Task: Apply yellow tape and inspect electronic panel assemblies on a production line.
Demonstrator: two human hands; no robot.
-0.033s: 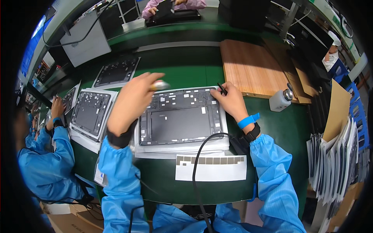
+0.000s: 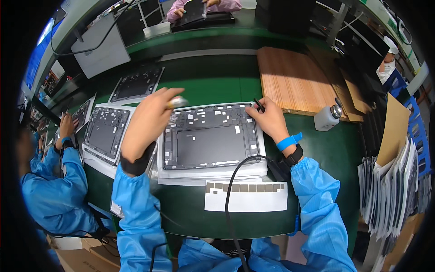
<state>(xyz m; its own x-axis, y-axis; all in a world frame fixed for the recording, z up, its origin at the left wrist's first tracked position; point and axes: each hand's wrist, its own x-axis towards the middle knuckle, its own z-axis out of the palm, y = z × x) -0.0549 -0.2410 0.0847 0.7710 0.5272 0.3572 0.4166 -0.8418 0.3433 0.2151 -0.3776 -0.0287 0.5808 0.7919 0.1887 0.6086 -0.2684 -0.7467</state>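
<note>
Since the earlier frame, a small shift of the left hand (image 2: 147, 122) to the left and slightly down, together with the small blurred roundish object (image 2: 176, 102) gripped in its fingers; across the bench, also a dark panel (image 2: 194, 11) now raised more steeply. In the right hand (image 2: 269, 119), a black pen-like tool (image 2: 258, 104), with fingers closed around it and thumb at the upper right corner of the dark tablet housing (image 2: 208, 143). Under this housing, a stack of white sheets (image 2: 195, 176) on the green tabletop (image 2: 186, 199); inside its shallow rim, many small white patches and one larger, plain rectangular recess. To the right, just beside the wooden board (image 2: 294, 81), a white bottle (image 2: 325, 119) upright with a metal top, contents impossible to see. At the far right, a blue plastic crate (image 2: 420, 131), partly behind upright sheets (image 2: 389, 195), contents impossible to tell. At lower left, a cardboard box (image 2: 86, 261), its inside too dark to judge.
</note>
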